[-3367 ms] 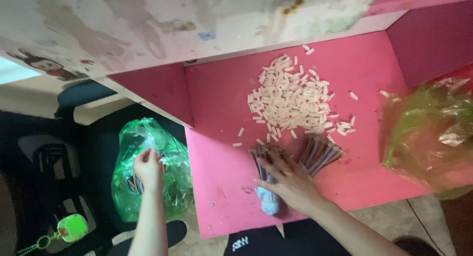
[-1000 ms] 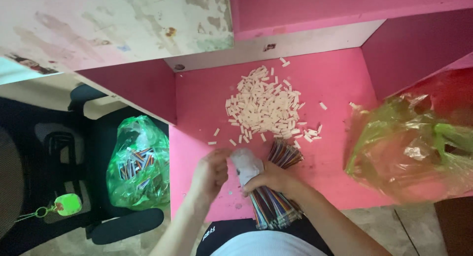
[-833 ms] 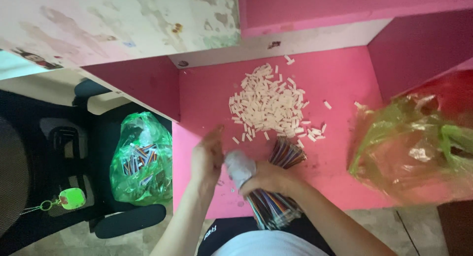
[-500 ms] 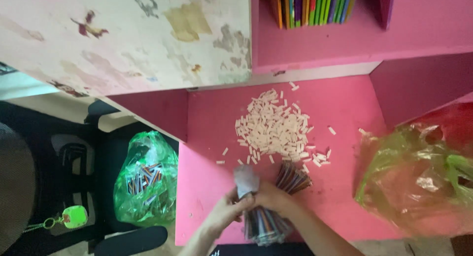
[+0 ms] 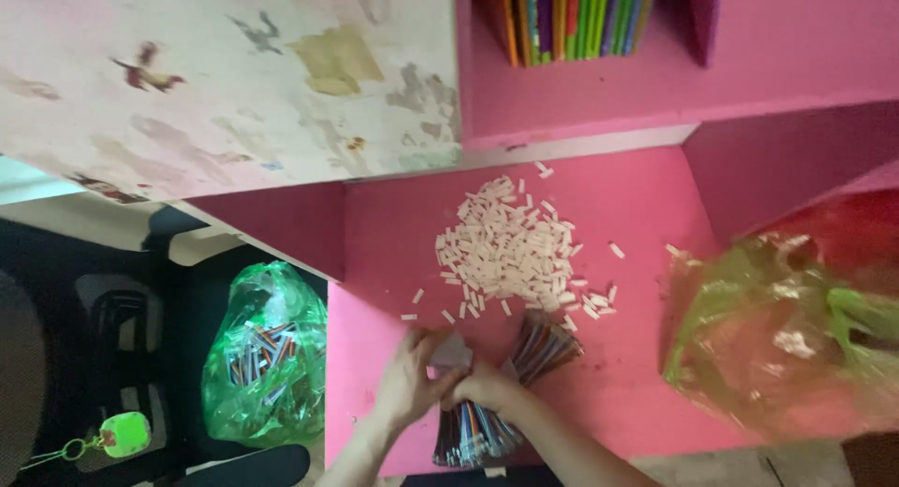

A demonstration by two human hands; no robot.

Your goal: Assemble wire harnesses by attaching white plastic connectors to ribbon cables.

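Observation:
My left hand (image 5: pixel 407 379) and my right hand (image 5: pixel 487 389) meet at the near edge of a pink desk (image 5: pixel 627 215). Together they grip a small pale grey piece (image 5: pixel 451 352) held between them. Under my right hand lies a bundle of thin multicoloured sticks (image 5: pixel 506 393), fanned out at both ends. Just beyond the hands sits a heap of small cream-coloured pieces (image 5: pixel 506 253), with a few scattered around it.
A green plastic bag (image 5: pixel 262 361) holding more coloured sticks rests on a black chair to the left. Another crumpled green bag (image 5: pixel 787 328) lies on the desk's right side. Upright books (image 5: pixel 571 19) fill the shelf above. A green tag (image 5: pixel 122 434) hangs at lower left.
My left hand left the green bag on the chair and joined my right hand at the stick bundle. The view tilted up, showing the bookshelf.

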